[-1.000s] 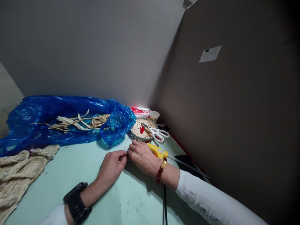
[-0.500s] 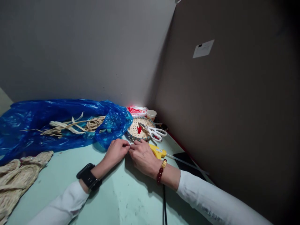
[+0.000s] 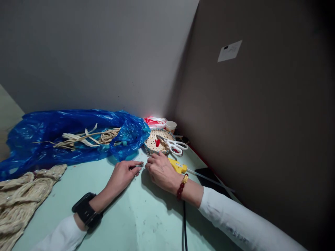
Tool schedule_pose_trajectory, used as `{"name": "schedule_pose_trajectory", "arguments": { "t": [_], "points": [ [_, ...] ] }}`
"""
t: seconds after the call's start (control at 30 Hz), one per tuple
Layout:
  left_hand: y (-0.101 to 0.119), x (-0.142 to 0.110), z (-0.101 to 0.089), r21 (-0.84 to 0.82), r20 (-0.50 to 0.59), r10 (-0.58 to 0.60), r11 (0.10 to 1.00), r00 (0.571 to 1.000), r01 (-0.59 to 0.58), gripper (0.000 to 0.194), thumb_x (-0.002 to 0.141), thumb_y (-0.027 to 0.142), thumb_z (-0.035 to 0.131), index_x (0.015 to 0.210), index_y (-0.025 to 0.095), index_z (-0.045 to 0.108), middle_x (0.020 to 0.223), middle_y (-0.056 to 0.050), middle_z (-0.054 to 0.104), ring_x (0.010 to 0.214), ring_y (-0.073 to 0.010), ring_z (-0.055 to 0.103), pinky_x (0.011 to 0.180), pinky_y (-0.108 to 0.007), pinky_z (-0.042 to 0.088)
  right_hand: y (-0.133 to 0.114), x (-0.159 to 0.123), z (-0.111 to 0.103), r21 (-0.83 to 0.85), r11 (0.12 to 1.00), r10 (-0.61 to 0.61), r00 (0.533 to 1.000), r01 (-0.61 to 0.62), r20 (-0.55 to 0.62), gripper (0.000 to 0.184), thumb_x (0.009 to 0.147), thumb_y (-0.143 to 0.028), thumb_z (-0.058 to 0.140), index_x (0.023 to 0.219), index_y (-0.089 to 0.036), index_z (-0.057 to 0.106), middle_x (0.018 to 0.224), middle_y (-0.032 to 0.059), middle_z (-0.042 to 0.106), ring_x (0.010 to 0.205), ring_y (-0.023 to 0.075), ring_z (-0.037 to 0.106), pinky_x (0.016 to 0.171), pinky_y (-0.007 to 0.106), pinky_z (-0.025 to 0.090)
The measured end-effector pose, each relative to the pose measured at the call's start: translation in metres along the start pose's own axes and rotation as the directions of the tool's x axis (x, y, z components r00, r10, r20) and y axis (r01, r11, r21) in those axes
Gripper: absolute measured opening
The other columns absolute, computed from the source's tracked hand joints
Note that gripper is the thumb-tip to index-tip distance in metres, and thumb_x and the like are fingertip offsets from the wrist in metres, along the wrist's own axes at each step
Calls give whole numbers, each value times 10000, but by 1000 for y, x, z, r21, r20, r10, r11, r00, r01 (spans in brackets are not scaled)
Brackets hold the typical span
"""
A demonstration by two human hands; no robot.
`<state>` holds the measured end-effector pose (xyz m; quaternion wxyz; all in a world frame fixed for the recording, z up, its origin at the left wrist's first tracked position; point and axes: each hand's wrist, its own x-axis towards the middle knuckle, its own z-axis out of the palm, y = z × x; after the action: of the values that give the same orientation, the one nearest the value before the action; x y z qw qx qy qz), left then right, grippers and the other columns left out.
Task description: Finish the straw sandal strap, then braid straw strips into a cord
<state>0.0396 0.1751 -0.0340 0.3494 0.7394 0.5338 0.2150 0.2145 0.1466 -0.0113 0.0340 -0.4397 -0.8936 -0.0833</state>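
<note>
My left hand is closed in a pinch on a small shiny thing, too small to name, above the pale green tabletop. A short gap separates its fingertips from my right hand, whose fingers are curled together; whatever they hold, if anything, is hidden. Just behind the right hand lies a yellow glue gun, partly covered by it, with a clear glue stick out of its back. Beyond the fingers stands a shallow woven basket bearing white-handled scissors and a small red piece.
A blue plastic bag with dried plant strips on it spreads along the back left. A braided straw piece lies at left. A paper cup and a red-white packet stand by the corner walls. A black cord runs frontward.
My left hand has drawn left, away from my right, and the small shiny thing now shows in its fingertips. My right hand stays almost in place. The view has shifted slightly.
</note>
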Motion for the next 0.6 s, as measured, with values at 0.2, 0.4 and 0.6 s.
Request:
{"name": "schedule_pose_trajectory", "arguments": {
  "t": [0.2, 0.4, 0.6],
  "points": [
    [-4, -1, 7, -120, -16, -80, 990, 997, 78, 234, 922, 343, 582, 1033, 146, 645, 903, -20, 690, 718, -149, 658, 660, -324, 556, -1, -2, 1, 6, 1000, 25, 1000, -25, 7, 118, 816, -149, 554, 837, -128, 668, 847, 89, 665, 853, 223, 534, 761, 373, 312],
    [-4, 11, 12, -176, 35, -171, 969, 985, 175, 235, 927, 332, 578, 1068, 150, 623, 969, -38, 681, 737, -147, 659, 642, -313, 562, -3, 1, 2, 7, 1000, 27, 1000, -27, 13, 118, 803, -149, 550, 827, -134, 665, 847, 83, 667, 850, 225, 547, 759, 378, 314],
    [-10, 5, 5, -33, 80, -187, 981, 979, 190, 226, 928, 332, 577, 1049, 147, 625, 935, -28, 683, 715, -142, 659, 638, -311, 565, -5, 1, 1, 1, 1000, -1, 1000, 1, 18, 138, 835, -139, 521, 825, -129, 658, 843, 90, 658, 848, 230, 541, 775, 393, 309]
  ]
}}
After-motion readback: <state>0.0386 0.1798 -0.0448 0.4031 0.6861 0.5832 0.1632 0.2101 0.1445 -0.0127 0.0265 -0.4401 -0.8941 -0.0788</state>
